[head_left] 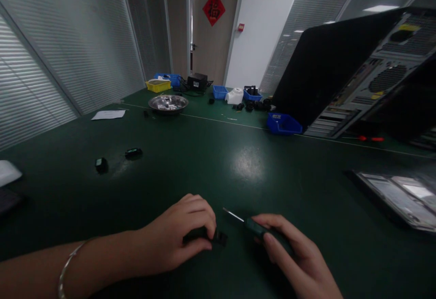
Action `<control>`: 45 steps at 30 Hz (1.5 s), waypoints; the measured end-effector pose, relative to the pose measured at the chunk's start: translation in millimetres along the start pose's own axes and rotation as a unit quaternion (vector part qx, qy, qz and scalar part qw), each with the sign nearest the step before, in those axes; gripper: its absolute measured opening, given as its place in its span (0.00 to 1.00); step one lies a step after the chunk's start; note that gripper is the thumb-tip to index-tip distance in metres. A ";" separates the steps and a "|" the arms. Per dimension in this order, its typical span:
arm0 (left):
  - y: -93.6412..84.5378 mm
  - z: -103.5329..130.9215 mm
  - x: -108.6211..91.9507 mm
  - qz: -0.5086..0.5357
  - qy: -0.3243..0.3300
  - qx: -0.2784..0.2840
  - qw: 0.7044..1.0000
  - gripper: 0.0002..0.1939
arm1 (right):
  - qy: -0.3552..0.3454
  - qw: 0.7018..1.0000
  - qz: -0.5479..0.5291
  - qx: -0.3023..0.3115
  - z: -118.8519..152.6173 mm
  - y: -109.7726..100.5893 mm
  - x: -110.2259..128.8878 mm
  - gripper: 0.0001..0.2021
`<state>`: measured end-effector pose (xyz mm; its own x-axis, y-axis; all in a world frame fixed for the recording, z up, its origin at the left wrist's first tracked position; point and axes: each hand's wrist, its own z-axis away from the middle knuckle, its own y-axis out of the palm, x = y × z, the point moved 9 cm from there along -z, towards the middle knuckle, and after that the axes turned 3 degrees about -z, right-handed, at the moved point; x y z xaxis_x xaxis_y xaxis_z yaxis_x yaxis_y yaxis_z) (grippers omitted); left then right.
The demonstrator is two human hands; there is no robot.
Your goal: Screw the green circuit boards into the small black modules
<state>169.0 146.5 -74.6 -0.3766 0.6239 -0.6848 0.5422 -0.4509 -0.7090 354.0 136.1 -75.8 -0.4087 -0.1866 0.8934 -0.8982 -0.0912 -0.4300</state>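
Low in the head view, my left hand (185,228) pinches a small black plastic part (220,237) close to the green tabletop; my fingers cover much of it, so its kind is unclear. My right hand (293,253) is closed round the dark green handle of a screwdriver (254,227). Its metal shaft points up and to the left, and the tip is a little above and right of the black part, apart from it. Two small black parts, one block-shaped (101,165) and one longer (133,153), lie farther off to the left.
A metal bowl (168,104) with small pieces stands at the back, near a yellow bin (158,85). A blue bin (284,124) sits beside a large computer case (340,72) at right. A red-handled tool (371,139) and a flat metal-and-black device (402,199) lie on the right.
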 end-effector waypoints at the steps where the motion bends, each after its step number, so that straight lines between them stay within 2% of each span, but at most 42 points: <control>1: 0.5 -0.3 -1.8 -0.007 0.009 0.004 1.000 0.06 | 0.001 1.000 -0.001 -0.004 0.1 -0.3 0.9 0.13; 5: 1.5 0.0 -3.7 -0.021 0.009 0.015 1.000 0.08 | -0.008 1.000 -0.008 -0.018 1.4 -1.3 4.0 0.14; 12: 1.8 4.0 3.9 -0.005 -0.069 0.022 0.997 0.13 | -0.034 0.999 0.001 0.013 5.4 2.8 2.6 0.11; 17: 3.9 4.2 -5.9 -0.018 -0.036 0.045 0.998 0.27 | -0.031 0.999 -0.004 0.016 5.6 2.7 -0.1 0.11; 22: -0.5 2.3 -20.1 -0.036 0.008 0.054 0.998 0.30 | -0.030 0.999 -0.015 -0.009 5.8 -1.8 -0.3 0.10; 24: -0.5 1.4 -18.0 -0.031 0.003 0.051 0.998 0.26 | -0.047 0.999 -0.006 -0.003 6.8 -1.0 3.3 0.10; 27: -1.7 0.3 -7.3 -0.006 -0.021 0.019 1.000 0.17 | -0.078 0.996 0.031 0.018 8.9 2.8 10.5 0.09; 31: -2.9 0.7 12.9 0.016 -0.084 -0.015 0.996 0.06 | -0.107 0.991 0.080 0.014 10.6 4.2 17.6 0.09; 35: -6.8 1.2 21.4 0.053 -0.118 -0.037 0.991 0.07 | -0.119 0.987 0.105 0.010 10.7 6.6 19.9 0.08; 41: -8.4 1.9 20.0 0.046 -0.096 -0.057 0.993 0.07 | -0.120 0.986 0.116 0.004 9.2 6.6 25.3 0.08; 45: -6.7 2.7 17.4 0.034 -0.077 -0.052 0.995 0.07 | -0.130 0.984 0.125 0.014 10.7 9.0 28.8 0.08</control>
<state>156.8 158.6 -82.3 -0.4432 0.4850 -0.7539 0.6420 -0.4153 -0.6445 335.9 119.5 -55.3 -0.5575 -0.4495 0.6980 -0.7688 -0.0377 -0.6383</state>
